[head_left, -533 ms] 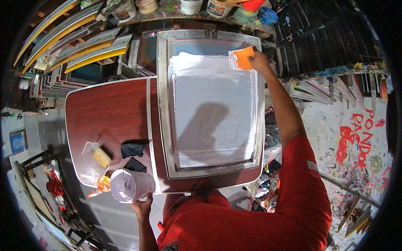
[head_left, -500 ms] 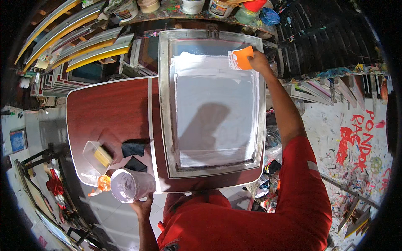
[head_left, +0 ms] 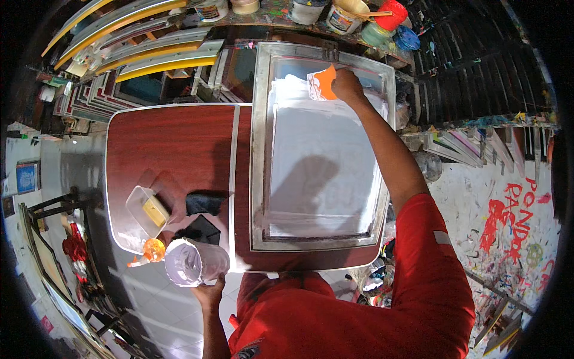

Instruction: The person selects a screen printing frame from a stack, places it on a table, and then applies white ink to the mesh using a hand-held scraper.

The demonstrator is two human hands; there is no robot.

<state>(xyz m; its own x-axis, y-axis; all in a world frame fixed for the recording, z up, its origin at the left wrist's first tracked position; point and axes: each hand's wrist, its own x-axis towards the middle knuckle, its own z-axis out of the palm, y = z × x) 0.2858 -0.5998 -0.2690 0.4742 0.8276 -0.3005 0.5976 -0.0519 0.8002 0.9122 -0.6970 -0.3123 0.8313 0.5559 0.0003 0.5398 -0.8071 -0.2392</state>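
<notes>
My right hand (head_left: 348,85) grips an orange scraper card (head_left: 325,82), its left edge smeared white, over the top of the screen-printing frame (head_left: 259,155). White paste (head_left: 293,90) lies thick along the upper part of the pale mesh (head_left: 323,137); thinner white streaks run down its sides. Low on the left, my left hand (head_left: 209,294) supports a translucent plastic tub (head_left: 216,263) from below, with whitish paste coating its inside. The tub is tilted, its mouth facing left, beside the table's front edge.
On the reddish-brown table (head_left: 173,137) stand a clear box (head_left: 139,206) with a yellowish block in it, dark cloth-like pieces (head_left: 203,203) and an orange-topped object (head_left: 153,250). Paint tubs (head_left: 308,11) line the back shelf. Stacked frames (head_left: 167,63) fill the back left.
My right hand has moved the scraper card leftward across the top of the mesh. The view has shifted, so the table and frame appear farther right. My left hand still holds the tub.
</notes>
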